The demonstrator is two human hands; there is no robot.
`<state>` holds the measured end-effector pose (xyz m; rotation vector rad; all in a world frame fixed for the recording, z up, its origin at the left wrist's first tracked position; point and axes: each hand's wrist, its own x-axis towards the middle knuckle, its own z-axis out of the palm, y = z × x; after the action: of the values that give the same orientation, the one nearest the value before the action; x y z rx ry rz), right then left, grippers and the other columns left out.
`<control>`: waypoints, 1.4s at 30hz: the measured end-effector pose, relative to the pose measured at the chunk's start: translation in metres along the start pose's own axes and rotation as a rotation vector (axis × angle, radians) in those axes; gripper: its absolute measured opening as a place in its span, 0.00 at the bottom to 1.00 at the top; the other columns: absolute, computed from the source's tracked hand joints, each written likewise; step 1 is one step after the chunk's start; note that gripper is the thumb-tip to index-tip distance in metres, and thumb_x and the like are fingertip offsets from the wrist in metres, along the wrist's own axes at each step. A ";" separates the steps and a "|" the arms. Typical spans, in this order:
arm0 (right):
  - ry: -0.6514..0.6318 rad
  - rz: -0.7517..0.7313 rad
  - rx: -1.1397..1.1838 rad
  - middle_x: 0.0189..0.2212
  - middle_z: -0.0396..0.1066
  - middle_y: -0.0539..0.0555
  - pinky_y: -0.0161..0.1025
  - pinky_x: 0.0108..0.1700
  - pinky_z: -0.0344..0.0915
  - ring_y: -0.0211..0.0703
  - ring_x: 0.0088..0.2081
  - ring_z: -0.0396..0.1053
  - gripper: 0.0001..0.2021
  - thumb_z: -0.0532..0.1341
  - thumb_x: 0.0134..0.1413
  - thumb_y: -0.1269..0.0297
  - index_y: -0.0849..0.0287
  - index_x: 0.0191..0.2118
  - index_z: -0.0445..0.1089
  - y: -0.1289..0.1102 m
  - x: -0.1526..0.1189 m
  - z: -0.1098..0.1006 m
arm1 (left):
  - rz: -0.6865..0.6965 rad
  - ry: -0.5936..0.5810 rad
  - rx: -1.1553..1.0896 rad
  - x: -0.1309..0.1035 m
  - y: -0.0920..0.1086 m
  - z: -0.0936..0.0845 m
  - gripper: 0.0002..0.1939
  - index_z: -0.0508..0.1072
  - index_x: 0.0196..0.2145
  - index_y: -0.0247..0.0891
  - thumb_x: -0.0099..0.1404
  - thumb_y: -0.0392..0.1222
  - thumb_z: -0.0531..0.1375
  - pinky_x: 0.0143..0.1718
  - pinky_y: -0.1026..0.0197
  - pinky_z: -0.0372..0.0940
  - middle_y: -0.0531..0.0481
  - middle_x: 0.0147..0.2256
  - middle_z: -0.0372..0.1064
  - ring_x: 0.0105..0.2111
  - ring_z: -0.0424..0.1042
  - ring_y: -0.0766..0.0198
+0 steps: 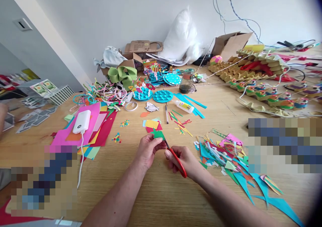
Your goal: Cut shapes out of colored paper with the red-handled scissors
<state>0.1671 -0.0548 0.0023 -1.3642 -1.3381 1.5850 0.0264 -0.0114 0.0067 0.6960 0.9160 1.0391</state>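
Observation:
Between the thumb and fingers of my left hand (147,152) is a small piece of green paper (158,134). My right hand (182,158) grips red-handled scissors (179,161), whose blades meet the paper's right edge. Just beyond my hands lie yellow and red paper pieces (152,124). A pen (166,114) and a glue bottle (184,106) rest farther back, near thin coloured paper strips (181,123). A white fish cutout (152,107) and an orange fish-shaped cutout (144,114) lie left of the pen.
Colourful paper scraps (226,156) are heaped at the right. On the left, a white power bank (82,122) with a cable sits on coloured sheets (108,126). Blue discs (163,96), a glass jar (186,81) and egg cartons (251,67) stand toward the back.

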 end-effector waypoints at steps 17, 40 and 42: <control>-0.011 0.000 0.000 0.14 0.65 0.48 0.29 0.16 0.53 0.34 0.15 0.62 0.23 0.60 0.46 0.42 0.60 0.22 0.61 -0.001 -0.001 -0.001 | 0.028 0.075 -0.083 -0.004 -0.009 0.007 0.09 0.72 0.24 0.34 0.44 0.36 0.68 0.29 0.65 0.64 0.52 0.23 0.72 0.23 0.69 0.69; -0.037 0.015 0.001 0.16 0.65 0.48 0.28 0.16 0.54 0.33 0.15 0.62 0.24 0.59 0.47 0.40 0.60 0.24 0.61 0.001 0.001 -0.004 | 0.059 0.068 -0.092 -0.006 -0.013 0.010 0.07 0.72 0.23 0.33 0.45 0.35 0.66 0.30 0.65 0.63 0.52 0.22 0.70 0.24 0.67 0.69; -0.027 0.014 -0.004 0.16 0.65 0.48 0.28 0.16 0.54 0.33 0.15 0.62 0.24 0.59 0.47 0.40 0.60 0.24 0.61 0.001 0.001 -0.004 | 0.059 0.067 -0.087 -0.006 -0.013 0.011 0.07 0.72 0.23 0.33 0.45 0.35 0.66 0.30 0.65 0.63 0.52 0.22 0.70 0.24 0.67 0.69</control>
<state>0.1706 -0.0528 0.0008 -1.3612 -1.3511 1.6164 0.0397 -0.0220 0.0027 0.6220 0.9069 1.1533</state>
